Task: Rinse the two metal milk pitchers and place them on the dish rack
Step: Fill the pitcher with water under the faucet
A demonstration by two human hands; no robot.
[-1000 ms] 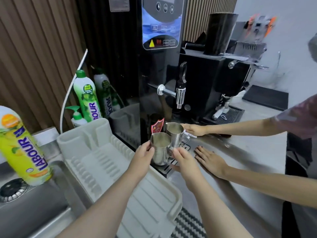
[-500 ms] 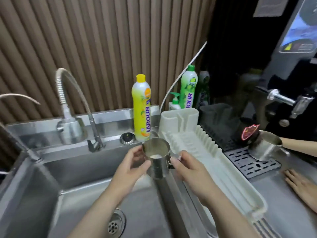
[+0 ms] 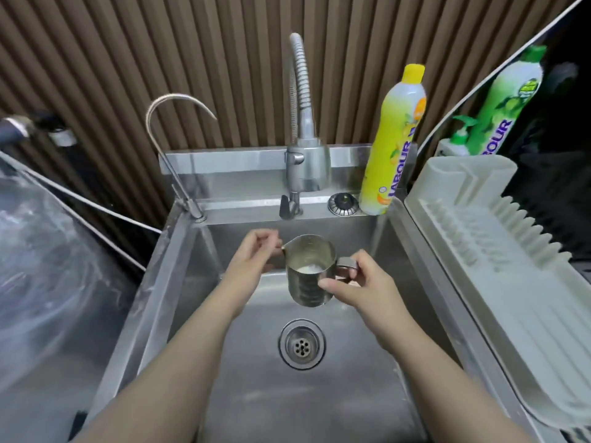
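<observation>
Metal pitcher [image 3: 309, 270] upright over sink [image 3: 319, 404], between tap [image 3: 307, 167] and drain [image 3: 301, 344]. Right hand [image 3: 358, 287] pinches handle [image 3: 347, 262]; left hand [image 3: 251, 262] curls round spout side. White residue inside. Likely light, rigid, slippery wet; handle safest hold.

A spring-neck faucet [image 3: 307, 167] stands behind the steel sink [image 3: 256, 394]. Left of the faucet is a thin curved tap [image 3: 195, 211]; right of it, a strainer plug [image 3: 342, 204], then a yellow detergent bottle [image 3: 395, 148].

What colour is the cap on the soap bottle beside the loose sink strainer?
Yellow cap, same as the soap bottle body; head view shows it.
</observation>
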